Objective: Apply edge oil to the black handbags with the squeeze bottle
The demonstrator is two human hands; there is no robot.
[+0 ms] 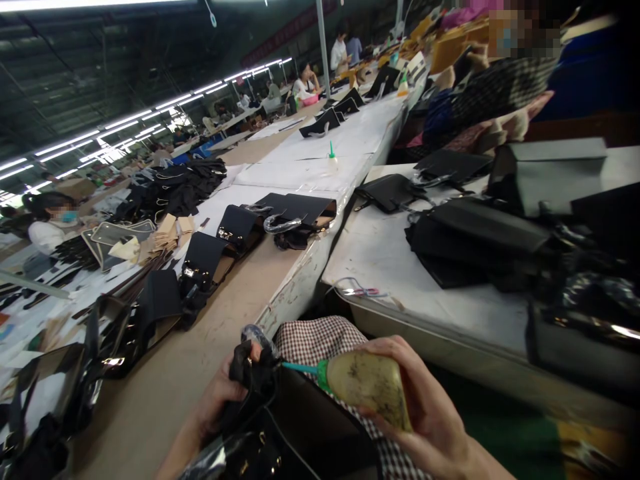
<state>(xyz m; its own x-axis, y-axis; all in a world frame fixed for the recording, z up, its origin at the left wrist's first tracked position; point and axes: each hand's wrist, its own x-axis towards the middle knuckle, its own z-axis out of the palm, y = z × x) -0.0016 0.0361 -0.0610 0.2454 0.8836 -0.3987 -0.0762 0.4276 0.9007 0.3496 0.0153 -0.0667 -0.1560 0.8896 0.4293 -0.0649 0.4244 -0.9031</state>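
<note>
My right hand is wrapped round a yellowish squeeze glue bottle with a green collar and a long thin nozzle. The bottle lies on its side, its nozzle pointing left and reaching the dark edge of a black handbag. Whether the tip touches the bag I cannot tell. With my left hand I grip bunched black lining at the bag's top edge. Clear plastic wrap shows beside these fingers. The bag rests over my lap on a checked cloth.
Several black handbags line the brown-topped table on the left. More bag pieces lie piled on the white table at right, near a small pink-handled tool. Another glue bottle stands farther back. A co-worker sits at upper right.
</note>
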